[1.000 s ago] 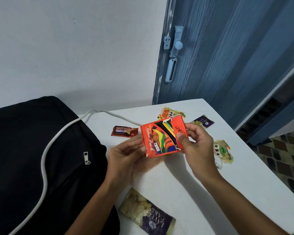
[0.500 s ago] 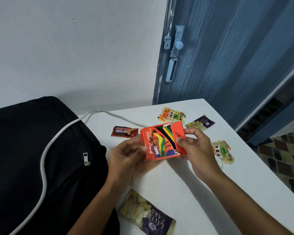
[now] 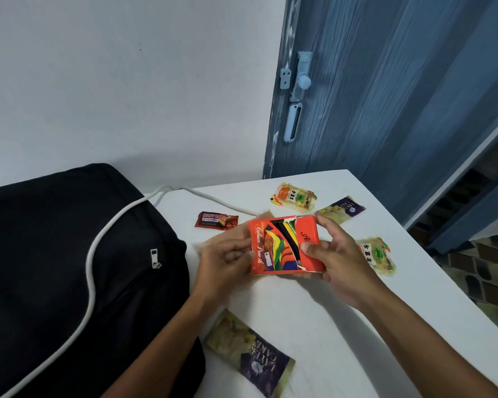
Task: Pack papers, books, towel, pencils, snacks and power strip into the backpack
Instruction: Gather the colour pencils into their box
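head view: both hands, left hand (image 3: 223,261) and right hand (image 3: 338,258), hold the pencil box (image 3: 283,245) in their fingers over the bench (image 3: 342,326). pencils step; next, likely carry it left into the backpack (image 3: 55,268), whose opening is hidden.

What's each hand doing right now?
Left hand: closed on the left end of the coloured pencil box.
Right hand: closed on the box's right end.

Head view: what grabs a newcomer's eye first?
The orange colour pencil box, held above mid-table by the left hand and right hand, its front torn open. Left of it sits the black backpack with a white cord across it. Snack packets dot the white table.
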Demonstrator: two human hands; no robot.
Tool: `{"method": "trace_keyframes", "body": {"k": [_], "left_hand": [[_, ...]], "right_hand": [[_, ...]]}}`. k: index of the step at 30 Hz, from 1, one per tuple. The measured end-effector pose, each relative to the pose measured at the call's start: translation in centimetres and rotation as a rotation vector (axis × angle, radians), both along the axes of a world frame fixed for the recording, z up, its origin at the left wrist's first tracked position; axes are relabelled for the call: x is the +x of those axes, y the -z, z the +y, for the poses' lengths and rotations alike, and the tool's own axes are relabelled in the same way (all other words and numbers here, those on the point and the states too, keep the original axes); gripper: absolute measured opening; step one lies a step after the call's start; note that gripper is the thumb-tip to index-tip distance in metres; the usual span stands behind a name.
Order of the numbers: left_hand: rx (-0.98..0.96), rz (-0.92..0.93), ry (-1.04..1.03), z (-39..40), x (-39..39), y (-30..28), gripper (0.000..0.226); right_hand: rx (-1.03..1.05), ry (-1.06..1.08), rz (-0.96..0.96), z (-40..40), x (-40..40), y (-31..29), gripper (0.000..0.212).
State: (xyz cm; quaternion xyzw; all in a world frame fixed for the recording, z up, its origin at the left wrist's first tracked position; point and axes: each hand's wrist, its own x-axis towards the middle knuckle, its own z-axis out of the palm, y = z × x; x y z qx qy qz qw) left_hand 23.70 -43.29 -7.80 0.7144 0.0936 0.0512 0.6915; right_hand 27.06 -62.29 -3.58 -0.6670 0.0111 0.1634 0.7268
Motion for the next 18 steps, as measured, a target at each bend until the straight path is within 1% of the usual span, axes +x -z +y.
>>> {"method": "trace_keyframes", "body": {"k": [4,6,7,9,10,13,14,15,16,17,18], "left_hand": [[0.502,-0.058,0.041,-0.1,0.0,-3.1,0.022],[0.735,-0.059,0.042,0.4,-1.0,-5.4,0.024],[0.813,-0.064,0.012,0.8,-1.8,-6.4,0.023],[0.852,-0.081,-0.066,2.3,-4.7,-7.7,0.018],[0.864,-0.06,-0.076,3.2,-6.2,-7.8,0.017],[0.981,0.128,-0.05,6.5,-12.7,-6.2,0.011],[1.039,0.2,-0.036,7.6,-15.2,-5.4,0.013],[1.102,0.261,-0.008,8.7,-17.0,-4.5,0.025],[1.15,0.31,0.009,9.5,-18.6,-3.5,0.041],[1.168,0.348,0.009,10.1,-20.0,-2.8,0.057],[1.167,0.358,-0.003,10.4,-21.1,-2.0,0.068]], "right_hand": [[0.041,0.064,-0.014,-0.2,-0.4,0.1,0.044],[0.125,0.054,0.017,0.4,-0.8,0.0,0.044],[0.19,0.037,0.045,0.8,-1.2,-0.2,0.042],[0.274,-0.015,0.082,1.8,-2.1,-0.8,0.04],[0.294,-0.041,0.081,2.2,-2.5,-0.9,0.041],[0.3,-0.128,0.07,3.8,-4.5,-0.7,0.046],[0.289,-0.167,0.067,4.4,-5.5,-0.8,0.045],[0.279,-0.192,0.062,4.8,-6.1,-0.7,0.043],[0.272,-0.21,0.062,5.3,-6.8,-0.8,0.04],[0.278,-0.223,0.069,5.8,-7.5,-0.9,0.037],[0.286,-0.234,0.079,6.3,-8.2,-1.0,0.036]]}}
